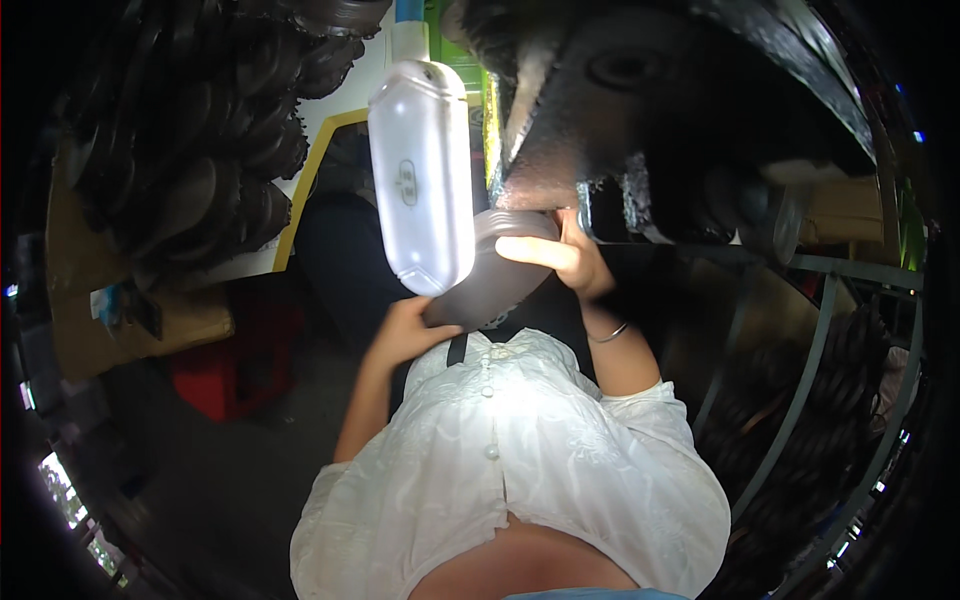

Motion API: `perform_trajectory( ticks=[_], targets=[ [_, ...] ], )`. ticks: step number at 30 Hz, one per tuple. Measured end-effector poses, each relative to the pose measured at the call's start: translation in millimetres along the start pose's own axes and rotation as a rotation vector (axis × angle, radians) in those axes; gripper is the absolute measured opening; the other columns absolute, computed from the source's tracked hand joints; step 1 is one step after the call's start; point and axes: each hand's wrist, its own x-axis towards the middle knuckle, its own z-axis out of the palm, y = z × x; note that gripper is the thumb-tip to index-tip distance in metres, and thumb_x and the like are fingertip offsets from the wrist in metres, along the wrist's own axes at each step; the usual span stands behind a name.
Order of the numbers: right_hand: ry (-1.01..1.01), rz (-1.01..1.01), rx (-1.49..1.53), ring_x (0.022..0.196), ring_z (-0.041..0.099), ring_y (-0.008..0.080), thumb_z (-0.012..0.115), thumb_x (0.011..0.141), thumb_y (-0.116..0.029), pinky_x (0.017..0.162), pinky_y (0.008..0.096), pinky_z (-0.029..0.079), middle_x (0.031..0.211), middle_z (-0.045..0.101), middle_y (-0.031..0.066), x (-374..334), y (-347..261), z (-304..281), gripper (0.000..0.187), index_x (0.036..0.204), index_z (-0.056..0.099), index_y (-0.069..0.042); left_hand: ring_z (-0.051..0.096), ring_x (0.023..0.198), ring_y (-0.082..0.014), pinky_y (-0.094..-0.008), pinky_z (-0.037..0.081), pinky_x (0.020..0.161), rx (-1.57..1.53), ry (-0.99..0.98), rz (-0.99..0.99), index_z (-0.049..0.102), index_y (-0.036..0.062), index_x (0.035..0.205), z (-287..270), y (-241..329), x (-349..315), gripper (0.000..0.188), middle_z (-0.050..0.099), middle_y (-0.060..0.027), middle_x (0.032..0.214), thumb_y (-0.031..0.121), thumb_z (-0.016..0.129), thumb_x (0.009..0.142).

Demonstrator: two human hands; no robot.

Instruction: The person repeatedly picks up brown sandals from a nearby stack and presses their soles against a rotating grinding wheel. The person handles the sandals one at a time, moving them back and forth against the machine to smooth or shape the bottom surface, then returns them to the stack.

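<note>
A dark brown shoe sole point(500, 280) is held in both hands, in front of the body and just below a machine point(680, 110). My right hand point(565, 258) grips its upper right end, thumb laid across the face and the other fingers behind, close to the machine's metal edge. At the sole's lower left end, my left hand point(408, 332) closes on the edge with the thumb on top. A lit, whitish lamp point(420, 180) hangs in front of the sole and covers part of its left side.
Many dark soles point(205, 210) are piled on the white, yellow-edged table point(300, 210) at the far left. Below it are a cardboard box point(185, 325) and a red stool point(225, 375). On the right stands a metal rack point(822, 330) with dark, sole-like pieces inside.
</note>
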Motion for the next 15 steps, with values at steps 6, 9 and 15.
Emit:
perform_trajectory(
  ticks=[6,9,15],
  targets=[
    [-0.053,-0.022,-0.311,0.085,0.057,0.0148,0.073,0.062,-0.012,0.076,0.0274,0.045,0.094,0.061,0.0076,-1,-20,-28,0.035,0.093,0.061,0.000,0.058,0.086,-0.0154,-0.0271,0.045,0.076,-0.361,0.251,0.349,0.060,-0.0001,0.102,46,105,42,0.032,0.061,-0.0113,0.093,0.016,0.068,0.077],
    [0.120,-0.239,-0.165,0.090,0.057,0.0173,0.071,0.065,-0.016,0.080,0.0293,0.045,0.099,0.058,0.0106,-15,-9,-39,0.051,0.108,0.052,0.004,0.057,0.070,-0.0216,-0.0288,0.045,0.065,-0.053,0.313,0.492,0.066,0.0062,0.092,35,144,52,0.021,0.059,-0.0074,0.078,0.018,0.069,0.075],
    [0.218,-0.417,0.033,0.095,0.054,0.0173,0.063,0.073,-0.017,0.088,0.0287,0.040,0.106,0.055,0.0121,-19,7,-15,0.052,0.114,0.043,0.007,0.055,0.068,-0.0245,-0.0322,0.044,0.063,0.073,0.326,0.570,0.066,0.0055,0.087,21,136,57,0.016,0.060,-0.0083,0.072,0.017,0.067,0.075]
  ],
)
